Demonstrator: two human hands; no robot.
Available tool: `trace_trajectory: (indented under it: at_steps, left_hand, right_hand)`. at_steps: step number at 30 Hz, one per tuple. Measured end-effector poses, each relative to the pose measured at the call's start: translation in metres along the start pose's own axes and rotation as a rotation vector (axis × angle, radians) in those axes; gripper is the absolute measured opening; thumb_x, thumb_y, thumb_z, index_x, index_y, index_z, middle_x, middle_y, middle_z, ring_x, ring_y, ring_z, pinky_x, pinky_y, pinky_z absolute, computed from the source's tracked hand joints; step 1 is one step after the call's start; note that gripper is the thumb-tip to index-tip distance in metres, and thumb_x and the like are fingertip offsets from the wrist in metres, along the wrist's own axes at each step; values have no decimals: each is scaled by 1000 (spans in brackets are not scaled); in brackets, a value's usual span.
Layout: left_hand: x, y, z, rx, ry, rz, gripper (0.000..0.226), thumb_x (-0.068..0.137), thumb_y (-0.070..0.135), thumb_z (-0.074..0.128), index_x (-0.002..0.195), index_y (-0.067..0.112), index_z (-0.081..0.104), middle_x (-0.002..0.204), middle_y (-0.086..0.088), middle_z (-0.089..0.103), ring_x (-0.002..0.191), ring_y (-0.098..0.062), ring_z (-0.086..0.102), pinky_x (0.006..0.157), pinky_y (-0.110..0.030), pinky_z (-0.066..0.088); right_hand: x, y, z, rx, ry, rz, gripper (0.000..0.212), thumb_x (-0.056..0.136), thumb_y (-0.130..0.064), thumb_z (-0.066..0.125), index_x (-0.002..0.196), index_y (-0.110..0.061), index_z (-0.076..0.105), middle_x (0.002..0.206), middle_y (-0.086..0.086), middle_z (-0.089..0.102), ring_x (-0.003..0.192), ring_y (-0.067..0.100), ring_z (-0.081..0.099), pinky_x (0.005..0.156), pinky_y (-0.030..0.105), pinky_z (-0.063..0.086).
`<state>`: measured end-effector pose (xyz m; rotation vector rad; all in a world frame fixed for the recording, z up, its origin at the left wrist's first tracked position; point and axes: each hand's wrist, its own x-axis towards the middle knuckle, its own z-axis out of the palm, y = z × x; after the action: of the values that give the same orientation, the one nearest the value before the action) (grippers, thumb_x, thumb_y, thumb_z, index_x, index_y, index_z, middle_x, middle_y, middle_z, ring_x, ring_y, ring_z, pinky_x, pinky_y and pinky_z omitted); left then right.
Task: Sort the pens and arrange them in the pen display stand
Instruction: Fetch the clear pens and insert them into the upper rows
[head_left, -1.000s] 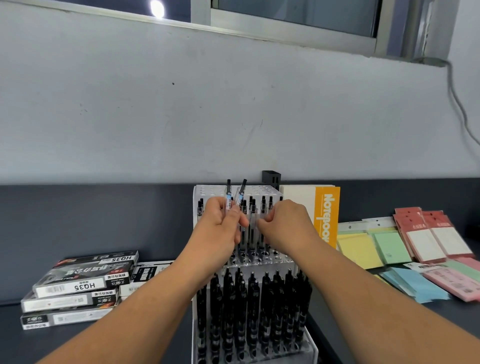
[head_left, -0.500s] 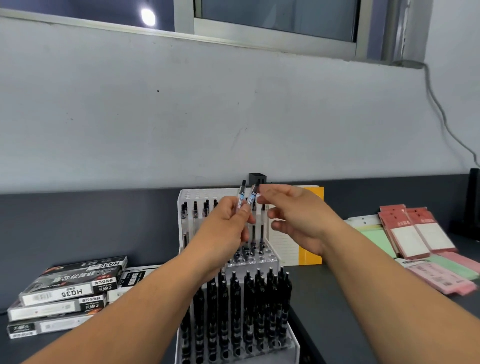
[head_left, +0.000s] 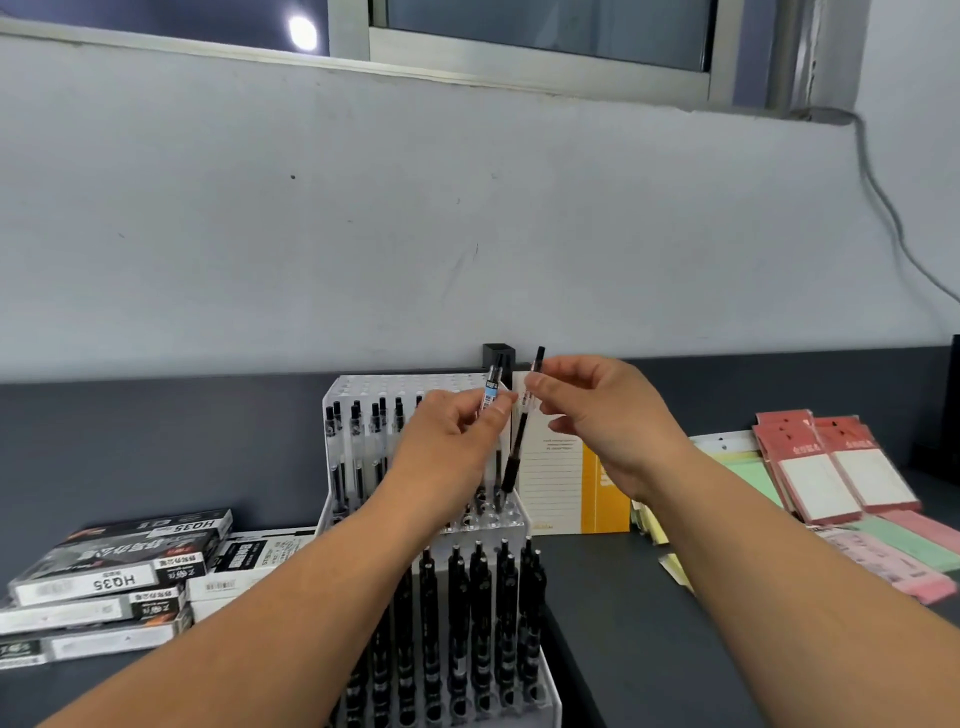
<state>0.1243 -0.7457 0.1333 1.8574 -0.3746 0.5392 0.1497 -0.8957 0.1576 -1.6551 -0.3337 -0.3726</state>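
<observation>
A white tiered pen display stand (head_left: 340, 395) stands in the middle of the dark counter. Its upper tier holds several clear pens with black caps, its lower tier (head_left: 551, 701) is packed with black pens. My left hand (head_left: 447, 452) is raised in front of the upper tier and grips one clear pen (head_left: 491, 387) with a blue label. My right hand (head_left: 597, 415) pinches a second clear pen (head_left: 519, 441) near its top; it hangs tilted, tip just above the holes at the upper tier's right end.
Stacked black-and-white pen boxes (head_left: 114, 571) lie at the left. A lined notebook with an orange spine (head_left: 566, 478) leans behind the stand. Pastel note pads and red packs (head_left: 831, 467) cover the right side. A cable (head_left: 893, 223) runs down the wall.
My right hand has taken one of the two pens from my left hand and drawn it to the right. The view has shifted slightly.
</observation>
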Motion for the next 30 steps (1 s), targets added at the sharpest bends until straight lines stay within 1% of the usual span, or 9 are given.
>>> trace_trajectory:
  at_steps: [3, 5, 8, 11, 14, 16, 22, 26, 30]
  left_hand:
    - [5, -4, -1, 1, 77, 16, 11, 91, 36, 61, 88, 46, 66, 80, 5, 52, 65, -5, 47, 59, -16, 37]
    - [8, -7, -2, 52, 135, 22, 9, 89, 34, 64, 94, 33, 71, 69, 8, 48, 50, -1, 41, 54, -16, 33]
    - [10, -10, -3, 173, 160, 17, 20, 88, 31, 66, 96, 13, 71, 65, 10, 54, 37, 3, 43, 44, -13, 29]
    - [11, -12, -4, 341, 169, 9, 21, 85, 33, 69, 87, 13, 66, 71, 4, 64, 60, -5, 57, 52, -15, 40]
    - [11, -12, -6, 417, 167, 12, 24, 84, 32, 72, 100, 18, 61, 80, 10, 61, 74, -4, 61, 62, -14, 47]
    - [11, -10, -7, 467, 166, 28, 28, 83, 32, 73, 99, 23, 52, 81, 15, 57, 75, 1, 57, 62, -12, 44]
    - [20, 0, -10, 700, 58, 30, 32, 83, 39, 71, 96, 20, 49, 84, 9, 58, 84, -13, 58, 74, -27, 47]
    - [24, 0, -3, 813, -40, -7, 37, 84, 37, 70, 105, 17, 48, 94, -2, 64, 87, -20, 60, 77, -36, 51]
    - [19, -6, 2, 777, -41, 117, 50, 88, 23, 66, 125, 27, 32, 85, 1, 67, 78, -16, 64, 73, -34, 54]
  right_hand:
    - [6, 1, -1, -107, 43, -72, 15, 87, -21, 70, 100, -15, 67, 86, -1, 71, 63, -2, 63, 57, 12, 52]
    - [10, 3, 1, -111, 80, -99, 16, 86, -22, 71, 99, -13, 67, 87, 2, 71, 66, 3, 63, 61, 14, 55]
    - [14, 9, 5, -121, 99, -117, 13, 85, -23, 73, 94, -15, 67, 84, 1, 71, 71, 11, 66, 71, 25, 59]
    - [18, 19, 11, -164, 82, -105, 10, 84, -24, 74, 86, -22, 65, 82, 1, 72, 74, 16, 69, 78, 37, 59]
    - [20, 29, 15, -237, 58, -102, 11, 82, -27, 76, 83, -23, 65, 81, 0, 72, 76, 16, 69, 80, 41, 58]
    - [19, 34, 18, -291, 37, -100, 13, 81, -29, 76, 86, -21, 67, 81, -2, 71, 77, 14, 68, 80, 39, 58]
    - [17, 46, 21, -283, 28, -69, 14, 80, -28, 77, 87, -21, 68, 80, -3, 71, 76, 13, 68, 79, 39, 58]
    - [17, 50, 22, -268, 25, -64, 12, 81, -28, 77, 85, -23, 67, 80, -4, 71, 77, 14, 68, 79, 41, 58]
    - [15, 51, 20, -271, 18, -63, 11, 82, -29, 75, 87, -25, 66, 83, -6, 71, 80, 12, 68, 80, 40, 58]
